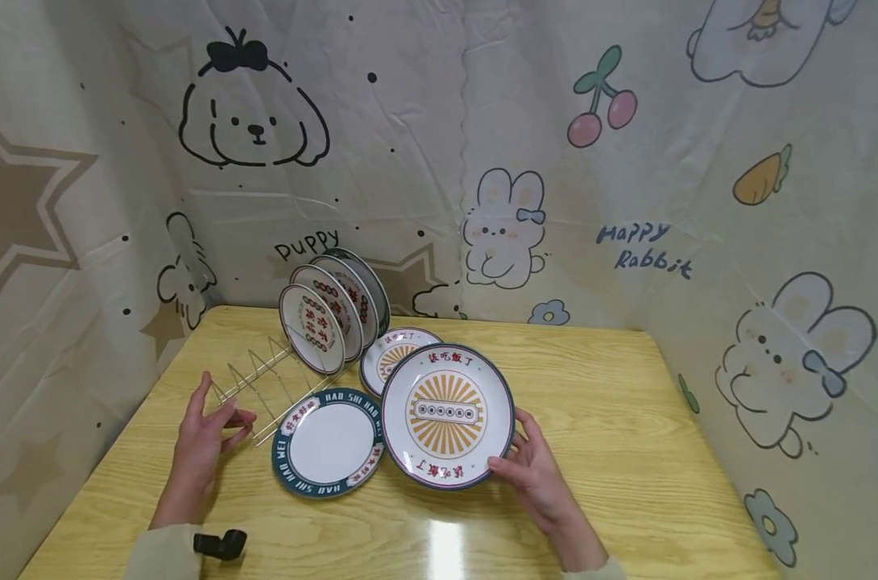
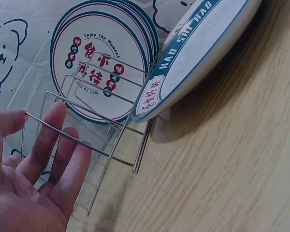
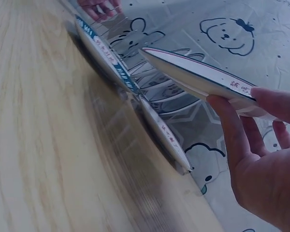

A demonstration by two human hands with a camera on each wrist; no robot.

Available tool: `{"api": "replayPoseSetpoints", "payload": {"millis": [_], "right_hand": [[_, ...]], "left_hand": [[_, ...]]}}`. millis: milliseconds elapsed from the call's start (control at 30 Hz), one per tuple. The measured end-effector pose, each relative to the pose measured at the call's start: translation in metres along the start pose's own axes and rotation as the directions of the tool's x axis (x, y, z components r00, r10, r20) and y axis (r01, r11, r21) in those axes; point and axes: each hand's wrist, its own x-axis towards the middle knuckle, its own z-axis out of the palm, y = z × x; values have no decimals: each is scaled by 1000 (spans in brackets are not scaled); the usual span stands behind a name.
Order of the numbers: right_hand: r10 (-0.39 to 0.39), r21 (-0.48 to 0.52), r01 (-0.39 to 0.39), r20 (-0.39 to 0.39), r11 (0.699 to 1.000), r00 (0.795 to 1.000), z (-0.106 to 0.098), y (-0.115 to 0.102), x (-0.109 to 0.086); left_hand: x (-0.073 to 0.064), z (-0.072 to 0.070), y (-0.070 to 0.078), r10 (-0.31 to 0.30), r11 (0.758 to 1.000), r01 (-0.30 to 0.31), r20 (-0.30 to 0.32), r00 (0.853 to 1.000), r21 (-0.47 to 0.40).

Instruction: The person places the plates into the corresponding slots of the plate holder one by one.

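Note:
My left hand [image 1: 200, 435] holds the near end of a wire dish rack [image 2: 143, 150], with thumb and fingers about its end wire. White plates with red lettering [image 1: 312, 330] stand upright in the far part of the rack. My right hand [image 1: 540, 475] grips the right rim of a white plate with an orange sunburst [image 1: 446, 415], thumb on the face and fingers beneath. In the right wrist view this plate is tilted and raised off the table. A green-rimmed plate [image 1: 333, 443] lies face up between the rack and the held plate.
Behind the held plate, another sunburst plate [image 1: 388, 354] lies partly covered in the head view. The wooden table [image 1: 598, 403] meets a cartoon-printed cloth [image 1: 424, 161] at the back and sides.

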Motion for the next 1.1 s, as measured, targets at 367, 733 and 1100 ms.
{"api": "replayPoseSetpoints", "payload": {"millis": [367,733,1100], "right_hand": [[-46,-101,49,36,994,998,26,4,15],[-93,-110,98,51,989,994,60,5,37],[-99,-143,107,62,984,993,79,17,61]], "left_hand": [[2,-1,-1,12,1000,-12,-5,1000,-11],[3,-1,1,16,1000,-16,-13,1000,-23],[0,0,3,15,999,-15,0,1000,-32]]}}
